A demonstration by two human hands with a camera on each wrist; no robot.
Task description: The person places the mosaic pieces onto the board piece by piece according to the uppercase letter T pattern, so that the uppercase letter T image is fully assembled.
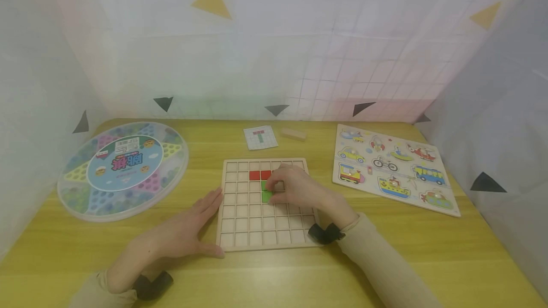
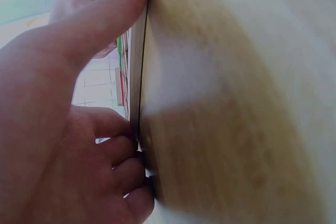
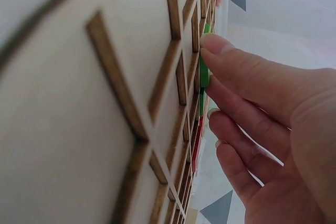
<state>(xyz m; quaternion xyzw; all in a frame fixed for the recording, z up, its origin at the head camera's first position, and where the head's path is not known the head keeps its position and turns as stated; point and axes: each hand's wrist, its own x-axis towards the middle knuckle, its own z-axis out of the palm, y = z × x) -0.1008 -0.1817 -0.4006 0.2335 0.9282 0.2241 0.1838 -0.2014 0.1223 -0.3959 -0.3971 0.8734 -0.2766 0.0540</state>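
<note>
A wooden grid board (image 1: 241,225) lies flat on the table, with red square tiles (image 1: 254,175) in an upper row. Below them sit green square tiles (image 1: 266,197), partly covered by my right hand (image 1: 299,187). That hand pinches the nearer green tile (image 3: 205,72) at the board's surface between thumb and index finger; the other fingers are bent beside it. My left hand (image 1: 184,232) rests along the board's left side, fingers extended to its edge and thumb at the near left corner. In the left wrist view, those fingertips (image 2: 139,198) touch the table beside the board.
Behind the board lie a paper card (image 1: 260,137) with a red and green T pattern and a small wooden block (image 1: 293,134). A round Chinese checkers box (image 1: 124,170) is at left; a wooden vehicle puzzle (image 1: 394,165) is at right. Fabric walls (image 1: 274,51) enclose the table.
</note>
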